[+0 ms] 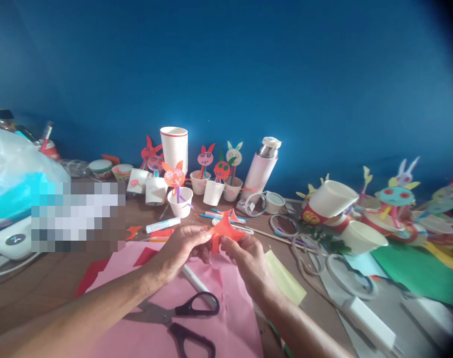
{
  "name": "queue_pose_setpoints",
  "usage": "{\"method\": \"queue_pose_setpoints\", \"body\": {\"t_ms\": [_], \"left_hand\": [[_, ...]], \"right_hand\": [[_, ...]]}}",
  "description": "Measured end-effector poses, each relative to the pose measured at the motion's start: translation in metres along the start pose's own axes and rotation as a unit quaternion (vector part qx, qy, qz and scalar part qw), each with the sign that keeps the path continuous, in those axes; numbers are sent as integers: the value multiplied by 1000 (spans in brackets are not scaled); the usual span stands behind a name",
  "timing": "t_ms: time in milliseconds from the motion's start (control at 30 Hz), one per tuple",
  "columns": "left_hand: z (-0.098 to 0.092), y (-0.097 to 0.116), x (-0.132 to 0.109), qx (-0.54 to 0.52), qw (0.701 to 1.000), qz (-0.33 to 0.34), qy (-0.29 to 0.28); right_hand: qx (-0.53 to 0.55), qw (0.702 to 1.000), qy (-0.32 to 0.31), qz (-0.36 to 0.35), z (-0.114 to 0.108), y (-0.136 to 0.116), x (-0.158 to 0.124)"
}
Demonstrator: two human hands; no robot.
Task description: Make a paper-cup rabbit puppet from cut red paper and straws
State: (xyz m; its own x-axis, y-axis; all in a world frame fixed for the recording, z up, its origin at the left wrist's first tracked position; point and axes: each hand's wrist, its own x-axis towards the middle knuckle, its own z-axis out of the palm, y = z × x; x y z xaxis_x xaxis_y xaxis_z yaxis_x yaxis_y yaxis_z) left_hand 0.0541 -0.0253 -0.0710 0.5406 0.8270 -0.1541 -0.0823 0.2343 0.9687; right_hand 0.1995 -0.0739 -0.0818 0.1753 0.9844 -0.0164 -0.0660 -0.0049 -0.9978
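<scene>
While clamping orange paper [226,228] in the closed grip of left hand [187,243] and right hand [251,256], seems done with cutting its curved outline, but shows no drawing or join on it yet. Just under the grip, see pink paper [237,318]; near it, scissors [169,314] with handles apart; beyond the grip, a glue stick [163,224], then, farther across the desk [36,296], cup figures [175,177], apparently complete.

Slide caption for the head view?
Left hand and right hand hold an irregular orange paper cutout above creased pink paper.

No lettering can be read (the yellow emblem [310,217] on the red cup [323,219] is blurred).
</scene>
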Motion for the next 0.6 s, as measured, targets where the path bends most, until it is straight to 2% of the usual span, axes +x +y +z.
{"method": "queue_pose_setpoints", "body": {"t_ms": [167, 333, 600], "left_hand": [[-4, -6, 3, 34, 999, 5, -21], [-3, -6, 4, 83, 996, 18, 3], [-3, 1, 1, 70, 997, 8, 44]], "right_hand": [[11, 1000, -10, -16, 1, 3, -1], [20, 1000, -7, -4, 3, 5, -2], [112, 994, -18, -4, 0, 15, -1]]}}
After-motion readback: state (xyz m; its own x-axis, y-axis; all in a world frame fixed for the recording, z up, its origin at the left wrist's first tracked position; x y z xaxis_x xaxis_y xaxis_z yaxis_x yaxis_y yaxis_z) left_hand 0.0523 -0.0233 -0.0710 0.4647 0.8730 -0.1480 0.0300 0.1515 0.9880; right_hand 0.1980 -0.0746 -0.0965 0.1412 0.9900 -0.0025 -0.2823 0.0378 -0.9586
